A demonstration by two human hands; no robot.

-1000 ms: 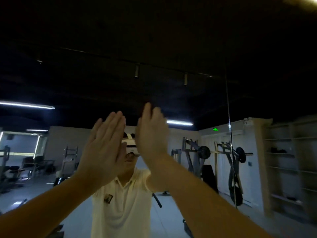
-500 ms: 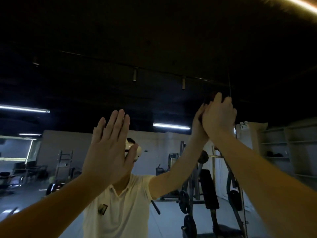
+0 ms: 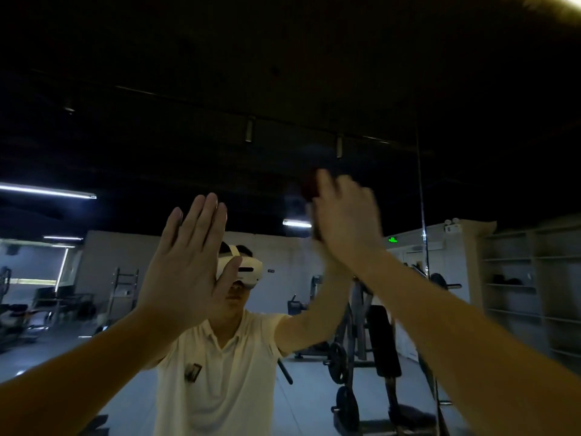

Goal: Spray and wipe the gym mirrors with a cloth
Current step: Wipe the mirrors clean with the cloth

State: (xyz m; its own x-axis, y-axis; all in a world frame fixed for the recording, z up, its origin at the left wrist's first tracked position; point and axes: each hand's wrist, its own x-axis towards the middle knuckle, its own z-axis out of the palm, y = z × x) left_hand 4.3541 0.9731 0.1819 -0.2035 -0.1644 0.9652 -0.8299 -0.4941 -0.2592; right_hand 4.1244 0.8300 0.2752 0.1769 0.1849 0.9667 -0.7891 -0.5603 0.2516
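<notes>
High on the mirror (image 3: 276, 247), sweeps right hand (image 3: 345, 221) and dark cloth (image 3: 309, 187) back left mid-wipe, grip blurred, cannot tell; holds left hand (image 3: 185, 272) flat, fingers straight.

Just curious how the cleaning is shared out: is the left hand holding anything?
No, the left hand is raised flat, its fingers straight, with nothing in it.

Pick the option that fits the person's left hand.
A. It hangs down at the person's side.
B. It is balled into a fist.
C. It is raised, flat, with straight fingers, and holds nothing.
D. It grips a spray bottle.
C: the left hand is up in front of the mirror with its fingers straight and together, and nothing is in it.
</notes>
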